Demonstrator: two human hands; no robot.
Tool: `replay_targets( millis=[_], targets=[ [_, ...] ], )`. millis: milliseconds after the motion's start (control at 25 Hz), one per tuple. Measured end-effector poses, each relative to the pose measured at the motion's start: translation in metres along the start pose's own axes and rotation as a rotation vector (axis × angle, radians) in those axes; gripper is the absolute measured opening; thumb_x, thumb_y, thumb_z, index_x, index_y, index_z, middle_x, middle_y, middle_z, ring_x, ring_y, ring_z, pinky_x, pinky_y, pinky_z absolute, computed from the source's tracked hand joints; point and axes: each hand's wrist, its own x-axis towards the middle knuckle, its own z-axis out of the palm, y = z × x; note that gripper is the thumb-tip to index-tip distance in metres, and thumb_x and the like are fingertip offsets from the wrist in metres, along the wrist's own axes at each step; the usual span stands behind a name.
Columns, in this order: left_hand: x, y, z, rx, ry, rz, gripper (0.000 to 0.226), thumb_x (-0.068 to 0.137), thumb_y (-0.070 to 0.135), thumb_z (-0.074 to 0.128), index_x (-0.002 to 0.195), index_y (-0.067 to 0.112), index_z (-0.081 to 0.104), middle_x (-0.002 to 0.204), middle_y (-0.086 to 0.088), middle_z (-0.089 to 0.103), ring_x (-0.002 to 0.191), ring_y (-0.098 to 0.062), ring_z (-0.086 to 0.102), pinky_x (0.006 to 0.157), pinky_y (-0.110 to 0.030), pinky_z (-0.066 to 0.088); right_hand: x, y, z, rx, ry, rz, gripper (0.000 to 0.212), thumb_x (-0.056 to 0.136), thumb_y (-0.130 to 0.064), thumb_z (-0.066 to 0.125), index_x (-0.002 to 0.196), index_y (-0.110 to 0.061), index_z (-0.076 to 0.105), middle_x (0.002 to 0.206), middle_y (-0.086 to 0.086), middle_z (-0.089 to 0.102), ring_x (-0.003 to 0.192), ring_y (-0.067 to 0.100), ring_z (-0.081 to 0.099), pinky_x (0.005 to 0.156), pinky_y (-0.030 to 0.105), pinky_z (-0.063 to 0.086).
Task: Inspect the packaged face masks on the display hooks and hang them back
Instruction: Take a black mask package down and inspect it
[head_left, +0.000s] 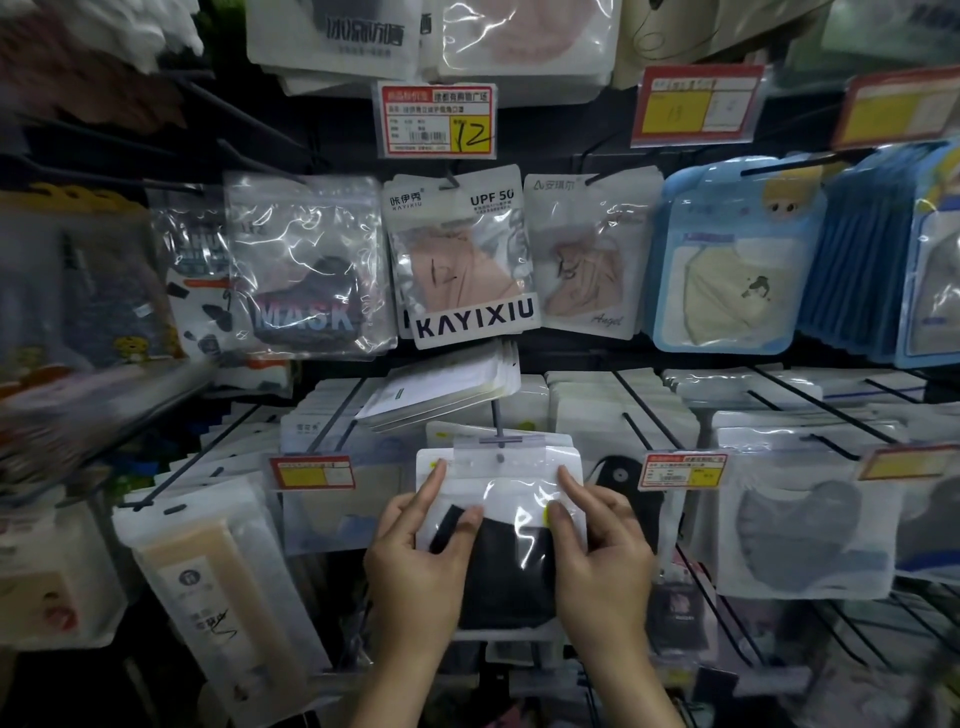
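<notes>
Both hands clamp one packaged face mask (511, 480) at the front of a shop display, the left hand (415, 551) on its left edge and the right hand (602, 545) on its right edge. The hands are apart with the pouch between them. Each thumb presses the glossy front, and each index finger lies straight up the side.

The pouch is white-bordered with a clear, reflective window. A black mask fills its lower half, and small yellow-green marks show near the right thumb and the upper left corner. A translucent header strip carries a round hang hole, which sits just under the crossbar at the tip of a grey display hook (497, 415). Whether the hole is on the hook cannot be told.

Behind it, a stack of white packs (441, 395) tilts upward on the same hook. To the right hangs a pouch with a grey mask (800, 519), near a red-and-yellow price tag (683, 470). On the row above hang a KAYIXIU pack (467, 260) holding a pink mask, a clear "MASK" pouch (306, 270) and blue-carded packs (727, 260). Above them is a price label (436, 120) handwritten "12".
</notes>
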Motion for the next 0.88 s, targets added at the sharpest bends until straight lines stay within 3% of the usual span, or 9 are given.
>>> replay_targets(
  millis=[200,360,480,560,640,720,760,800,880],
  targets=[
    [0.010,0.000,0.005,0.052,-0.069,-0.093,0.058,0.089,0.022,0.086,0.141,0.037,0.065,0.124,0.017,0.061,0.110,0.026,0.052,0.086,0.007,0.038,0.004,-0.006,0.000,-0.185,-0.045,-0.003,0.039,0.100,-0.020,0.074,0.136,-0.034,0.072,0.124,-0.018,0.058,0.117,-0.015,0.054,0.104,0.024,0.049],
    [0.020,-0.002,0.008,0.164,-0.166,-0.150,0.065,0.093,0.024,0.081,0.147,0.049,0.053,0.129,0.011,0.049,0.107,0.007,0.052,0.095,-0.008,0.044,0.005,-0.014,0.004,-0.324,-0.192,0.050,0.057,0.100,-0.019,0.073,0.154,-0.027,0.057,0.138,-0.005,0.046,0.117,-0.005,0.049,0.101,0.000,0.032],
    [0.022,0.005,-0.001,0.225,-0.264,-0.183,0.071,0.096,0.023,0.077,0.152,0.051,0.045,0.136,0.011,0.043,0.119,-0.002,0.048,0.110,-0.029,0.048,0.004,-0.025,0.001,-0.415,-0.230,0.070,0.056,0.105,-0.018,0.064,0.158,-0.026,0.051,0.158,-0.005,0.042,0.145,0.009,0.041,0.117,0.016,0.027],
    [0.023,0.016,-0.010,0.300,-0.339,-0.194,0.067,0.100,0.027,0.072,0.155,0.050,0.042,0.147,0.010,0.038,0.129,-0.007,0.046,0.113,-0.024,0.039,0.003,-0.036,-0.003,-0.408,-0.195,0.061,0.052,0.107,-0.014,0.058,0.157,-0.026,0.051,0.167,-0.004,0.041,0.156,0.010,0.032,0.126,0.025,0.023],
    [0.026,0.031,-0.023,0.410,-0.402,-0.187,0.054,0.104,0.030,0.064,0.153,0.044,0.048,0.151,0.011,0.039,0.130,-0.007,0.048,0.109,-0.020,0.035,0.004,-0.050,-0.007,-0.337,-0.151,-0.013,0.049,0.107,-0.007,0.055,0.152,-0.026,0.058,0.159,-0.007,0.053,0.147,0.007,0.046,0.125,0.034,0.037],
    [0.035,0.053,-0.040,0.469,-0.455,-0.155,0.032,0.107,0.031,0.059,0.134,0.047,0.061,0.135,0.017,0.056,0.109,0.001,0.059,0.099,-0.019,0.047,0.012,-0.072,-0.011,-0.278,-0.145,-0.113,0.046,0.106,-0.004,0.054,0.143,-0.029,0.065,0.135,-0.008,0.071,0.112,0.009,0.067,0.100,0.035,0.057],
    [0.043,0.068,-0.049,0.457,-0.488,-0.149,0.022,0.107,0.032,0.058,0.120,0.048,0.067,0.122,0.021,0.065,0.097,0.003,0.065,0.089,-0.020,0.054,0.021,-0.084,-0.012,-0.263,-0.180,-0.148,0.043,0.106,-0.004,0.054,0.137,-0.030,0.069,0.122,-0.009,0.076,0.096,0.004,0.068,0.088,0.027,0.057],
    [0.052,0.084,-0.056,0.425,-0.513,-0.140,0.017,0.106,0.033,0.059,0.109,0.046,0.070,0.108,0.022,0.071,0.088,0.003,0.071,0.081,-0.021,0.057,0.033,-0.096,-0.013,-0.242,-0.239,-0.154,0.041,0.106,-0.003,0.054,0.130,-0.031,0.072,0.116,-0.012,0.077,0.092,-0.002,0.067,0.085,0.023,0.056],
    [0.077,0.113,-0.066,0.368,-0.495,-0.090,0.011,0.102,0.035,0.065,0.099,0.043,0.073,0.091,0.018,0.075,0.078,0.003,0.073,0.073,-0.023,0.055,0.064,-0.116,-0.009,-0.230,-0.379,-0.124,0.040,0.106,-0.003,0.051,0.123,-0.030,0.075,0.117,-0.017,0.076,0.108,-0.005,0.069,0.099,0.025,0.057]
  ],
)
